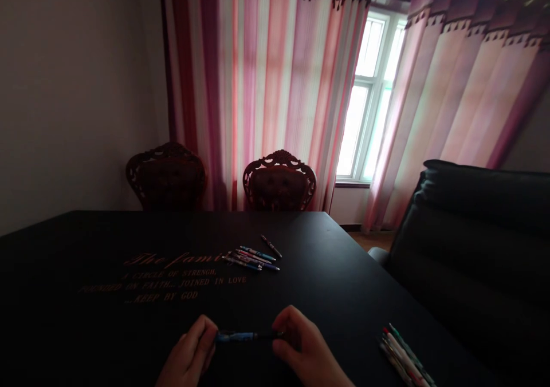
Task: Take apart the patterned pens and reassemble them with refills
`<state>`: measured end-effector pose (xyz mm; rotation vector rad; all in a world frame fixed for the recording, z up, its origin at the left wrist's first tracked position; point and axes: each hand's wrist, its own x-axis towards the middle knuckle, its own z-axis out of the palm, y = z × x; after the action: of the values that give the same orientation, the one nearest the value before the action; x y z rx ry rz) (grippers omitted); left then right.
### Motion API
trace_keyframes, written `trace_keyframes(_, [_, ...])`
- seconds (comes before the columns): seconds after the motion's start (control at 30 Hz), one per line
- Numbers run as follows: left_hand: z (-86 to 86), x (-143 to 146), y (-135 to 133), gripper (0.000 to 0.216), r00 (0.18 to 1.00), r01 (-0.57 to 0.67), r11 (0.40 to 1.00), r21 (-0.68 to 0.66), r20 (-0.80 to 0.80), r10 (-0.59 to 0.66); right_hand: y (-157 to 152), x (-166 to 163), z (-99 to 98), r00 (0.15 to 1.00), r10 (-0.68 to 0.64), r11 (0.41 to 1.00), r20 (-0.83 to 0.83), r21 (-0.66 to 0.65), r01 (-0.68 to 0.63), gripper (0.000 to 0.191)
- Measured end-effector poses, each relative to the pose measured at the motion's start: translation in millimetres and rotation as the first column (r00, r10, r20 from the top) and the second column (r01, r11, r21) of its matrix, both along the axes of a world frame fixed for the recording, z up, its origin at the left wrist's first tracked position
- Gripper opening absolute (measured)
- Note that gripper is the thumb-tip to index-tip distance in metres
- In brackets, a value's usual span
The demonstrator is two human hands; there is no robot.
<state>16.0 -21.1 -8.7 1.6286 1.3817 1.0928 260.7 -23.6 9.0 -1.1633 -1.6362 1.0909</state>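
Observation:
A blue pen (239, 336) is held level just above the black table (326, 272), near its front edge. My left hand (191, 355) pinches its left end. My right hand (301, 350) pinches its right end. Both hands have their fingers closed on the pen. Farther back, at the table's middle, lies a loose group of several pens (253, 257), with one more pen (271, 246) lying slightly apart to the right. A second bunch of several pens (406, 357) lies at the front right of the table, to the right of my right hand.
Gold lettering (167, 278) is printed on the table top. Two carved wooden chairs (279, 181) stand behind the table before pink striped curtains. A black padded chair (472, 249) stands close at the table's right side. The room is dim, lit by a window (369, 95).

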Motion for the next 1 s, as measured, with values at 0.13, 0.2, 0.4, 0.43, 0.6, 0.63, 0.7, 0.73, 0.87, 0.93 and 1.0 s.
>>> trace_keyframes(0.13, [-2.7,0,1,0.044,1.000,0.008,1.000,-0.009,-0.008,-0.008,-2,3,-3.0,1.000,0.011,1.000,-0.029,0.013,-0.011,0.018])
trace_keyframes(0.2, [-4.0,-1,2,0.044,0.999,0.025,1.000,-0.005,-0.024,-0.025,-2,4,-3.9,0.999,0.009,1.000,-0.030,0.009,-0.009,0.019])
trace_keyframes(0.4, [-4.1,-3,2,0.041,0.996,0.054,0.998,-0.014,-0.069,-0.055,-2,3,-0.5,1.000,0.001,1.000,-0.026,-0.018,-0.002,0.025])
trace_keyframes(0.43, [-3.7,-3,2,0.040,0.996,0.059,0.998,-0.014,-0.073,-0.059,-2,3,0.1,1.000,0.003,1.000,-0.024,-0.024,-0.004,0.025])
trace_keyframes(0.6, [2.2,-1,0,0.040,0.992,0.063,0.998,0.000,-0.106,-0.062,0,4,-3.5,0.997,0.034,0.997,-0.064,-0.070,-0.039,0.021])
trace_keyframes(0.63, [3.7,-1,0,0.040,0.993,0.055,0.998,0.004,-0.108,-0.054,2,5,-4.7,0.998,0.025,0.997,-0.065,-0.073,-0.030,0.020])
trace_keyframes(0.7, [6.2,-2,1,0.042,0.994,0.030,0.999,0.013,-0.108,-0.029,4,9,-5.2,0.999,-0.021,0.999,-0.048,-0.049,0.018,0.020])
trace_keyframes(0.73, [7.0,-3,2,0.042,0.995,0.015,1.000,0.023,-0.103,-0.012,6,12,-4.2,0.998,-0.043,0.999,-0.041,-0.034,0.041,0.019])
trace_keyframes(0.87, [9.8,-14,7,0.037,0.992,-0.035,0.997,0.072,-0.119,0.043,11,26,5.9,0.988,-0.142,0.989,-0.059,0.020,0.144,0.022])
trace_keyframes(0.93, [12.2,-18,8,0.032,0.979,-0.051,0.993,0.104,-0.193,0.070,13,30,10.5,0.984,-0.174,0.984,-0.045,0.039,0.176,0.022])
trace_keyframes(1.0, [15.3,-20,6,0.027,0.952,-0.044,0.987,0.156,-0.294,0.089,13,31,12.8,0.983,-0.181,0.982,-0.014,0.055,0.182,0.023])
